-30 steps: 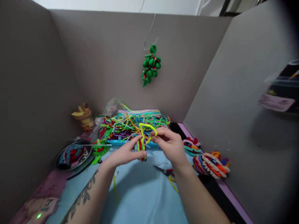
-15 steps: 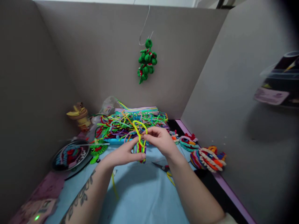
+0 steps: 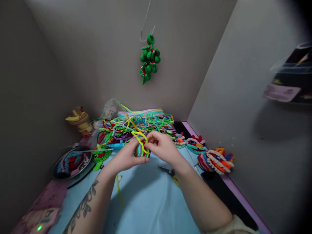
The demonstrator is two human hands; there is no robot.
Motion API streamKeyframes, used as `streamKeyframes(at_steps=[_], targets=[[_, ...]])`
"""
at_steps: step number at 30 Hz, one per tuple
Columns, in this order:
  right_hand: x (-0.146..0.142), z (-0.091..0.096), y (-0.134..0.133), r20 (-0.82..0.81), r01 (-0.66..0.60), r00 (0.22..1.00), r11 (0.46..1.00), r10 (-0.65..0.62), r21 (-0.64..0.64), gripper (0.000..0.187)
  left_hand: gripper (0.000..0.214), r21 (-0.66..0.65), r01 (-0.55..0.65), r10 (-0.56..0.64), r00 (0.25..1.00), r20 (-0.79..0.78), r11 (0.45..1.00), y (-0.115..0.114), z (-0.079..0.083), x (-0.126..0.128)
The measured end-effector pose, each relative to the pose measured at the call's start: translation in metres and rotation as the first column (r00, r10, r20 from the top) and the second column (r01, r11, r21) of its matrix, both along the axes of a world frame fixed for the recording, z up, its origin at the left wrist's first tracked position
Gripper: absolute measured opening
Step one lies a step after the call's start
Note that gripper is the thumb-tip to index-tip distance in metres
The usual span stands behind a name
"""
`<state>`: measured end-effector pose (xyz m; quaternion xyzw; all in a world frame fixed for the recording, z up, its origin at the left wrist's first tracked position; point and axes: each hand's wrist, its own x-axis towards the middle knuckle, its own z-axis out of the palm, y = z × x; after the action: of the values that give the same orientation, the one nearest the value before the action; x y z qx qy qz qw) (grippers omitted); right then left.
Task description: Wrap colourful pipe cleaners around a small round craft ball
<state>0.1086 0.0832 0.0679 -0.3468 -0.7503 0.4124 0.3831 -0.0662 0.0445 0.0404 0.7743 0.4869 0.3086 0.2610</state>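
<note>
My left hand (image 3: 129, 154) is closed around a small striped bundle of fuzzy pipe cleaners (image 3: 140, 151) in several colours. A bright yellow pipe cleaner (image 3: 136, 134) loops up out of that bundle. Thumb and fingers of my right hand (image 3: 161, 146) pinch the yellow strand at the bundle's upper right side; the fingertips are partly hidden. Below my right wrist lie dark-bladed scissors (image 3: 167, 170) on the light blue cloth (image 3: 146, 201). A loose yellow pipe cleaner (image 3: 119, 191) rests below my left hand.
Behind my hands is a heap of coloured pipe cleaners (image 3: 143, 122). Finished fuzzy fish shapes (image 3: 215, 161) line the right side. At left are a round dish (image 3: 73, 162) and a green fuzzy figure (image 3: 101, 154). A green ornament (image 3: 149, 60) hangs from a wire at the back wall.
Both hands have shifted slightly left and up with the bundle. The yellow loop now leans left and sits lower. The whole view has tipped a little downward.
</note>
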Motion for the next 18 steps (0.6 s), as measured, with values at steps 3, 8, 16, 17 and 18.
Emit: streamKeyframes(at_steps=[3, 8, 16, 17, 18], targets=[[-0.0004, -0.0020, -0.0001, 0.011, 0.015, 1.000, 0.997, -0.016, 0.074, 0.008, 0.067, -0.058, -0.027, 0.028, 1.000, 0.008, 0.998, 0.0002, 0.0021, 0.0000], [-0.0030, -0.0071, 0.0019, -0.069, 0.127, 0.991, 0.980, -0.118, 0.152, 0.003, 0.071, -0.111, -0.069, 0.080, 0.993, 0.092, 0.991, -0.0006, 0.0085, 0.0028], [0.0016, -0.0010, -0.0005, 0.001, 0.045, 0.999, 0.925, -0.049, 0.377, 0.009, 0.060, -0.183, -0.047, 0.084, 0.976, 0.201, 0.982, 0.0015, 0.0043, 0.0007], [0.0020, -0.0002, -0.0013, -0.010, 0.029, 1.000, 0.908, -0.027, 0.417, 0.010, 0.057, -0.199, -0.041, 0.087, 0.970, 0.227, 0.979, 0.0022, 0.0032, 0.0000], [0.0021, 0.0002, -0.0020, -0.010, 0.007, 1.000, 0.892, -0.003, 0.452, 0.012, 0.055, -0.215, -0.030, 0.084, 0.965, 0.247, 0.976, 0.0030, 0.0021, -0.0006]])
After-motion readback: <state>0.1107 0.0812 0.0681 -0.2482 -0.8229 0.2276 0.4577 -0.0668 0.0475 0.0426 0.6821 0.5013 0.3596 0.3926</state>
